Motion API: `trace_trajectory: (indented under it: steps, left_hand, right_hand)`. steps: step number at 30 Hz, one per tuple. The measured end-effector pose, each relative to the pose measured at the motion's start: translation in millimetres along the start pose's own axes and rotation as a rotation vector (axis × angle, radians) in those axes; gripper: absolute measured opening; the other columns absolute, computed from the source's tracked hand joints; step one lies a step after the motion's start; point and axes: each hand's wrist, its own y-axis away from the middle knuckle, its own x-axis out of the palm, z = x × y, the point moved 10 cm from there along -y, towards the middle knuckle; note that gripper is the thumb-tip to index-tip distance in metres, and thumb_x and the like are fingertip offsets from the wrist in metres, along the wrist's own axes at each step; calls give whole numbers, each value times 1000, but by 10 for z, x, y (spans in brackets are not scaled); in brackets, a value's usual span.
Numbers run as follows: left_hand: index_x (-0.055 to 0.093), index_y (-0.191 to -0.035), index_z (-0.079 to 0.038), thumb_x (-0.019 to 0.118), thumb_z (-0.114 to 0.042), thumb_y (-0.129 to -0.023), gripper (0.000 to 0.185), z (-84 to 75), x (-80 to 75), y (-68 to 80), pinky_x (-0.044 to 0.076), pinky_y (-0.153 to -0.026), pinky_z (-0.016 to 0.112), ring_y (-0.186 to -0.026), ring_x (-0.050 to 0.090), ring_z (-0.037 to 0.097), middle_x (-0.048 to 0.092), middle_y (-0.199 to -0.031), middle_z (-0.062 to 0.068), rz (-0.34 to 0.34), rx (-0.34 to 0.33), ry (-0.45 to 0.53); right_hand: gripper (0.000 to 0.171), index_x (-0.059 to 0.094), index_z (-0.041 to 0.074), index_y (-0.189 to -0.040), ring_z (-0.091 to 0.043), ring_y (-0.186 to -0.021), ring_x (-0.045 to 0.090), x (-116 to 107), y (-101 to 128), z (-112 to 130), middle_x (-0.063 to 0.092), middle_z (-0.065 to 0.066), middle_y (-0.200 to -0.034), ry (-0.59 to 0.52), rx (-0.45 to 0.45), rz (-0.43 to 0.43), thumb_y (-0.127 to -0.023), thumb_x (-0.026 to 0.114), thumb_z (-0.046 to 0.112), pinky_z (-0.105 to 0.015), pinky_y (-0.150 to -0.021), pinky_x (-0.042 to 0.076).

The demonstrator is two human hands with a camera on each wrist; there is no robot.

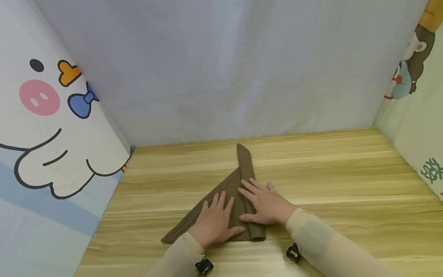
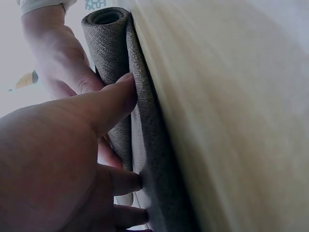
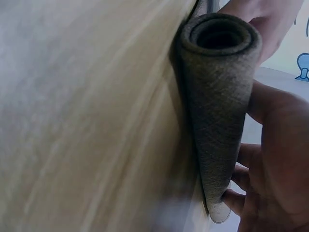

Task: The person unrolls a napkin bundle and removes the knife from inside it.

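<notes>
A brown cloth (image 1: 232,184), folded to a triangle, lies on the wooden table, its right side wound into a long roll (image 1: 246,165). My left hand (image 1: 214,223) rests on the flat part with fingers spread, the thumb pointing toward the roll. Over the roll lies my right hand (image 1: 266,204), its fingers extended across it and its thumb on the cloth near the front end. From the right wrist, the roll (image 3: 217,106) shows a hollow, layered end, with the fingertips against its side. The left thumb (image 2: 113,99) presses the cloth beside the roll in the left wrist view.
The wood-grain table (image 1: 328,177) extends around the cloth. A plain pale curtain (image 1: 221,69) hangs behind it, with printed cartoon panels at left and right. Small black devices (image 1: 204,266) are worn at both wrists.
</notes>
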Motion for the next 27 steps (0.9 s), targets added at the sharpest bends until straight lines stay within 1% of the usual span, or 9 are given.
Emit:
trace_trajectory:
  steps: [5,8,14,20,24,27]
  left_hand:
    - [27,-153,-9,37,-78,-85,97,6,1,-1,33,-102,61,-142,23,38,19,-156,21,12,-13,5]
    - [26,-153,-9,37,-79,-84,99,41,7,-4,30,-102,64,-142,22,38,19,-156,21,22,-25,21]
    - [26,-153,-10,39,-80,-82,101,183,41,-14,26,-101,68,-143,20,38,18,-157,21,28,-46,52]
    - [27,-153,-10,43,-80,-81,102,341,59,-28,23,-101,70,-143,19,38,18,-157,21,29,-63,87]
    - [28,-153,-10,43,-80,-81,102,426,79,-1,23,-99,72,-143,20,38,18,-157,20,28,-63,98]
    - [28,-152,-9,45,-79,-81,101,485,90,44,23,-98,73,-143,20,38,18,-157,21,28,-64,109]
  right_hand:
    - [86,34,15,-151,-30,-145,15,18,-13,-13,19,-8,-159,-9,5,2,-87,53,67,-69,-103,21]
    - [86,33,15,-151,-30,-145,15,30,-35,-11,19,-7,-159,-13,7,1,-86,54,67,-69,-103,21]
    - [86,33,15,-152,-29,-146,15,23,-146,43,19,-6,-159,-17,4,2,-87,53,68,-68,-103,22]
    - [86,32,18,-152,-27,-146,15,59,-276,87,18,-3,-160,16,26,35,-86,51,70,-67,-104,23]
    - [87,31,19,-152,-27,-146,14,108,-341,135,18,-3,-160,42,31,45,-86,49,71,-66,-104,24]
    - [87,30,19,-153,-27,-146,13,128,-375,194,17,-3,-160,44,31,47,-86,48,72,-66,-104,23]
